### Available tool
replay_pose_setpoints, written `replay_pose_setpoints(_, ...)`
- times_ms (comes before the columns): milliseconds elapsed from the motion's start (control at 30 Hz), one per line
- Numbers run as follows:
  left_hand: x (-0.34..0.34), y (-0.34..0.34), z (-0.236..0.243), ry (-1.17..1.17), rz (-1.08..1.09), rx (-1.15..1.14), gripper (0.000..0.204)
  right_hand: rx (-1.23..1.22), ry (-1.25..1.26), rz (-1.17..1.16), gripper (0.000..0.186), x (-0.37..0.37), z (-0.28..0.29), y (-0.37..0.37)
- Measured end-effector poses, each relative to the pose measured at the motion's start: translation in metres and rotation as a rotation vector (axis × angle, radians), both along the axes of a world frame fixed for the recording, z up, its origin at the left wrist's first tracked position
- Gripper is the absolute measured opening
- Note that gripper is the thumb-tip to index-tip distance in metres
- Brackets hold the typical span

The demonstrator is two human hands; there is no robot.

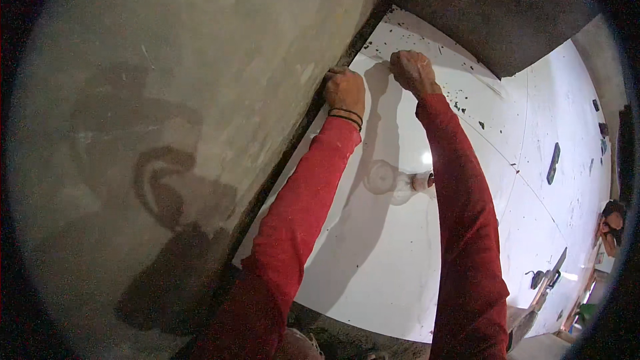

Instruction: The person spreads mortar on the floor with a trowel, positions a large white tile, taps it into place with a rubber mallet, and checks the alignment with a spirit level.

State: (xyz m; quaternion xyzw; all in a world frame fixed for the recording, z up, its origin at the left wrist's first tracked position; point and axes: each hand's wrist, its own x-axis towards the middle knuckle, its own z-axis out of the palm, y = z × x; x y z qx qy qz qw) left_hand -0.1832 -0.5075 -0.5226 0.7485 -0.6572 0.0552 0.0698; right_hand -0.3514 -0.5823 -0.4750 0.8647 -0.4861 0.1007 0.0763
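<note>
My left hand (pixel 345 91), with dark bands at the wrist, is curled closed at the left edge of a glossy white panel (pixel 360 260), beside the dark gap along the wall. Whatever its fingers hold is hidden. A short way to the right, my right hand (pixel 413 71) is closed in a fist over the far end of the panel. Its fingers are tucked under, so I cannot make out anything in them. Both arms, in red sleeves, reach forward, and the right one casts a long shadow on the panel. Dark crumbs (pixel 460 105) lie scattered around the right hand.
A grey plaster wall (pixel 220 47) rises on the left. A dark slab (pixel 493 13) stands at the far right. Thin seams cross the white surface, which carries a dark elongated piece (pixel 553 163) and a long bladed tool (pixel 553 277). Part of a person (pixel 612 222) shows at the right rim.
</note>
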Motion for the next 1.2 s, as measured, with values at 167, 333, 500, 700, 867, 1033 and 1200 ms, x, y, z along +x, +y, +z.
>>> replay_pose_setpoints(167, 0.012, 0.004, -0.008, -0.154, 0.092, -0.285, 0.015, -0.019, -0.066, 0.055, 0.014, 0.009, 0.001, 0.003)
replay_pose_setpoints(333, 0.012, 0.016, 0.004, -0.148, 0.069, -0.190, 0.032, 0.027, 0.028, -0.002, 0.012, 0.016, 0.004, -0.004)
replay_pose_setpoints(500, 0.007, 0.028, 0.025, -0.121, 0.027, -0.114, 0.029, 0.026, 0.007, 0.053, 0.012, 0.004, -0.005, -0.010)
replay_pose_setpoints(700, 0.019, 0.011, 0.007, -0.178, -0.048, -0.271, 0.018, 0.092, -0.093, -0.087, 0.039, -0.019, 0.027, 0.003)
replay_pose_setpoints(867, 0.026, 0.027, 0.017, -0.128, -0.058, -0.185, 0.013, -0.133, -0.500, -0.241, 0.034, -0.157, 0.038, 0.143)
replay_pose_setpoints(1033, 0.011, 0.026, 0.044, 0.034, -0.162, -0.126, 0.005, -0.030, 0.003, -0.746, 0.058, -0.255, 0.006, 0.427)
replay_pose_setpoints(1200, 0.030, 0.017, 0.031, 0.178, -0.227, -0.037, 0.008, 0.551, -0.459, -1.010, 0.031, -0.220, 0.027, 0.453)
